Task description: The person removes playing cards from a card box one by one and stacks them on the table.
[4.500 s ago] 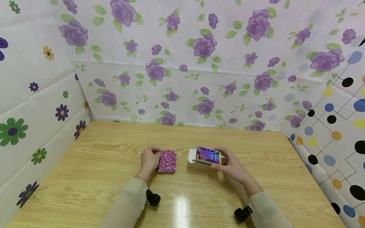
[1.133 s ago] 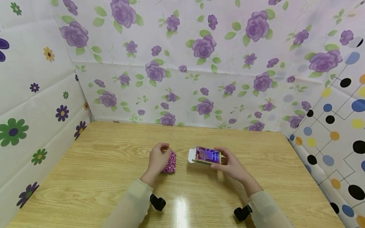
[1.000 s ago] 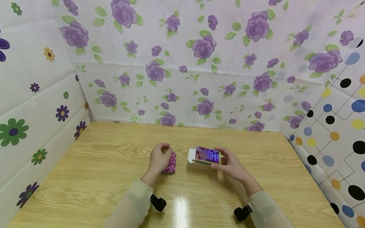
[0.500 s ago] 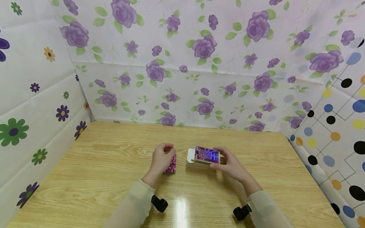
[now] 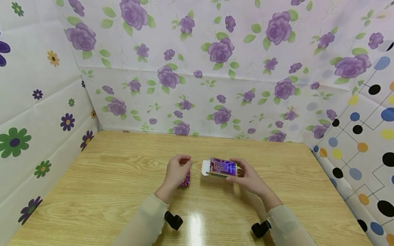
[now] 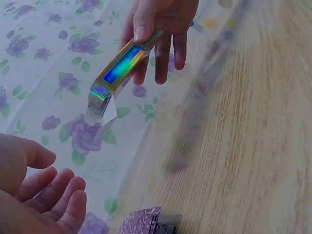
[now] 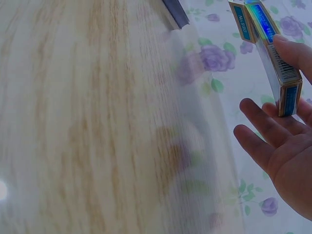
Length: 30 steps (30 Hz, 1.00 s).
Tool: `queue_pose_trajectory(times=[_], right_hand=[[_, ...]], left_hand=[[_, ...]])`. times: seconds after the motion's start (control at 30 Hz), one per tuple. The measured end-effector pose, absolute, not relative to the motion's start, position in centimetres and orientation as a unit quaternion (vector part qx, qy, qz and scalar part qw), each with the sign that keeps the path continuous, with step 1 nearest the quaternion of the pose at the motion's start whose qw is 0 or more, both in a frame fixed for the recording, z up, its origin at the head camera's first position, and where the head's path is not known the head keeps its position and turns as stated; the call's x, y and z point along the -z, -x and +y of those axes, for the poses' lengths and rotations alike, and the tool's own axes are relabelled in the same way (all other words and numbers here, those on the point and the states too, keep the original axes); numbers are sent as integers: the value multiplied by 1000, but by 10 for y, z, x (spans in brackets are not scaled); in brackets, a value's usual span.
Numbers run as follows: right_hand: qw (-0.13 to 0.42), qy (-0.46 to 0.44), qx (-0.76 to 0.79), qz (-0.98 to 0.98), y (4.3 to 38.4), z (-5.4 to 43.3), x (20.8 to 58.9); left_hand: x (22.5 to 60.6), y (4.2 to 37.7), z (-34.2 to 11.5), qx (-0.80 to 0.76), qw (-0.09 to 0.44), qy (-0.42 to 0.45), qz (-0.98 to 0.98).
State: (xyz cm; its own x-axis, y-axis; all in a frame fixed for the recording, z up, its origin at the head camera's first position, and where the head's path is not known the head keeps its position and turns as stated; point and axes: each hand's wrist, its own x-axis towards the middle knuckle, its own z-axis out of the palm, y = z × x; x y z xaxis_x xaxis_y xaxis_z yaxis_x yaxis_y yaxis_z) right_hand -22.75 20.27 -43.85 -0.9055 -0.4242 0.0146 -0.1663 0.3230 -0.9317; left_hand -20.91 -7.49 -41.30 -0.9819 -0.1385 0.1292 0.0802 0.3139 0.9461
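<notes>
A deck of playing cards (image 5: 185, 181) with pink swirl-patterned backs lies on the table, mostly covered by my left hand (image 5: 176, 171) in the head view. In the left wrist view the deck (image 6: 141, 222) shows at the bottom, to the right of the left hand (image 6: 41, 187), whose fingers are loosely bent with nothing between them. To the right, my right hand (image 5: 249, 176) pinches a shiny purple card box (image 5: 224, 167) at its right end, thumb on the near side. Its white flap (image 5: 206, 167) hangs open towards the left hand. The right wrist view shows the box's barcode side.
The wooden table (image 5: 129, 150) is backed by a rose-patterned cloth (image 5: 197, 102). Cloth sides with daisies (image 5: 37, 136) and coloured dots (image 5: 354, 153) stand at left and right. Each wrist carries a small black camera (image 5: 173, 220).
From the deck's left edge, my left hand has shifted right across it, covering more of the cards in the head view. My right hand and the card box stay almost where they were.
</notes>
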Motion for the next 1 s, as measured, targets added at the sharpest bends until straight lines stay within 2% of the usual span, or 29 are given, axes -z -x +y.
queue_pose_trajectory(times=[1.0], right_hand=[[119,186,560,798,225,196,436]], left_hand=[[409,202,-60,632,39,29,-773]])
